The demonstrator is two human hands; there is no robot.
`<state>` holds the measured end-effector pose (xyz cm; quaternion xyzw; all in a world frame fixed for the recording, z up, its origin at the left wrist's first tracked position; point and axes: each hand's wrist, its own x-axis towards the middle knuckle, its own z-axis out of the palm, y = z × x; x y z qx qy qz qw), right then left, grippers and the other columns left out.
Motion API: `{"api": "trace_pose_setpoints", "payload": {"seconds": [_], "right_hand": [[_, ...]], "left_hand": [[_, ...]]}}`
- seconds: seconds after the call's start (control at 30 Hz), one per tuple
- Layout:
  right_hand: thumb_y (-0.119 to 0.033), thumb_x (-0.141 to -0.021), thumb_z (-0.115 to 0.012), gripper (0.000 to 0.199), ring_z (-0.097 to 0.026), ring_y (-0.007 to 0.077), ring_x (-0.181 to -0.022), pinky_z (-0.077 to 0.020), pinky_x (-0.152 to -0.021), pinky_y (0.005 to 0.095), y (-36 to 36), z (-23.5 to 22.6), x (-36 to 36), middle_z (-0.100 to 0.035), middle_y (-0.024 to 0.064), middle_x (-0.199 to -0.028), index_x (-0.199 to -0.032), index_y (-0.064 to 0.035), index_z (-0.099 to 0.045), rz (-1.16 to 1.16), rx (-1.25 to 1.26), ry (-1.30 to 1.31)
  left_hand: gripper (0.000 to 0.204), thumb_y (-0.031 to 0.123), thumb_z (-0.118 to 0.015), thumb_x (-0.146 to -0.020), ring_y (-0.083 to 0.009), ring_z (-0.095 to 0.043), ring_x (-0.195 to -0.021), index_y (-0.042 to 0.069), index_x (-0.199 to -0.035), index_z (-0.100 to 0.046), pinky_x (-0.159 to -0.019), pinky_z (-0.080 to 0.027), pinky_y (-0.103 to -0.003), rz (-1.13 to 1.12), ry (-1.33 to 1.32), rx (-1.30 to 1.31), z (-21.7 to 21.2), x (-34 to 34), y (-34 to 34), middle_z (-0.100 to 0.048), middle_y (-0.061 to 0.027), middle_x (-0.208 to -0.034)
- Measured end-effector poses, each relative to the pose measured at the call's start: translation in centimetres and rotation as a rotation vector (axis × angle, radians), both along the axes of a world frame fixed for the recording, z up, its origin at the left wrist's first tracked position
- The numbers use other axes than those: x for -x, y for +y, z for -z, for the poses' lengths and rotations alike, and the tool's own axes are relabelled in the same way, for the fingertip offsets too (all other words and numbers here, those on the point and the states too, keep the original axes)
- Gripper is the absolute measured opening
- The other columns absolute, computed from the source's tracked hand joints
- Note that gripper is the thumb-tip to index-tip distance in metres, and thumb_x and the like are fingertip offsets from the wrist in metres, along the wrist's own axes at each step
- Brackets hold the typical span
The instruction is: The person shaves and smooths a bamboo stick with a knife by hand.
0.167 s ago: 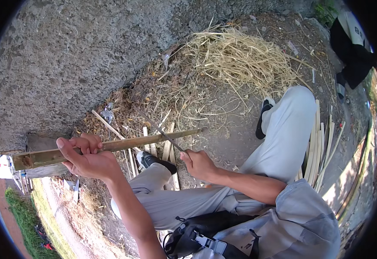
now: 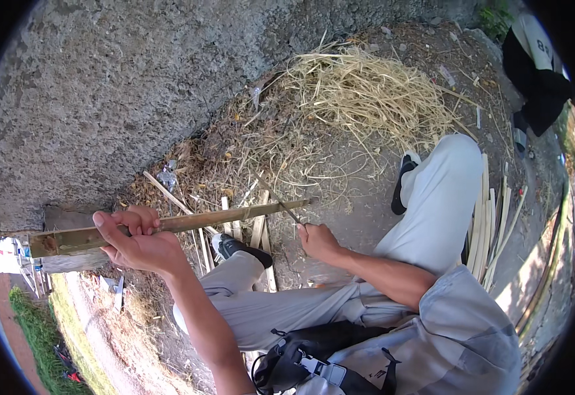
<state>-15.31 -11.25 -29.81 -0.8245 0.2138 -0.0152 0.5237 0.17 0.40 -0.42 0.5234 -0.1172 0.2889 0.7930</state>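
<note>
A long split piece of bamboo (image 2: 218, 218) stretches from the left side toward the middle, narrowing at its far right end. My left hand (image 2: 141, 245) is closed around its thick left part, thumb pointing up and left. In my right hand (image 2: 319, 242) is a knife with a thin dark blade (image 2: 275, 197); the fingers are wrapped around its handle, which they hide. The blade crosses the bamboo at a slant close to the narrow end. Whether its edge bites into the bamboo I cannot tell.
A heap of pale shavings (image 2: 373, 89) lies beyond my feet, beside a rough concrete wall (image 2: 116, 85). Pale bamboo strips (image 2: 485, 224) lie right of my bent knee, and others (image 2: 259, 220) lie under the bamboo near my shoe. A black bag (image 2: 300, 352) sits at my waist.
The knife and my right hand have slid right along the bamboo toward its narrow end. My left hand and the bamboo have shifted slightly right in view.
</note>
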Motion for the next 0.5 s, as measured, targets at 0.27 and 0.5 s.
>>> {"api": "trace_pose_setpoints", "payload": {"seconds": [0.27, 0.5], "right_hand": [[-0.030, -0.099, -0.044, 0.044, -0.060, 0.0474, -0.061, -0.0487, -0.061, 0.0546, 1.1, -5.3, -1.1, -0.059, 0.0275, -0.062, -0.078, 0.0043, -0.062, -0.004, -0.111, -0.191], [-0.029, -0.098, -0.045, 0.044, -0.061, 0.0487, -0.069, -0.0485, -0.068, 0.0559, -1.7, -0.4, -1.5, -0.061, 0.0301, -0.069, -0.078, 0.0050, -0.063, -0.032, -0.011, 0.203]], "left_hand": [[0.044, 0.035, -0.061, -0.094, -0.0086, -0.027, -0.042, 0.014, -0.063, -0.038, -0.041, -0.021, -0.026, 0.010, -0.051, -0.046, -0.5, 0.4, -1.2, -0.023, 0.0035, -0.051], [0.046, 0.035, -0.060, -0.095, -0.0083, -0.026, -0.043, 0.015, -0.062, -0.036, -0.041, -0.021, -0.025, 0.111, -0.055, -0.058, 0.3, -0.3, -0.6, -0.024, 0.0039, -0.051]]}}
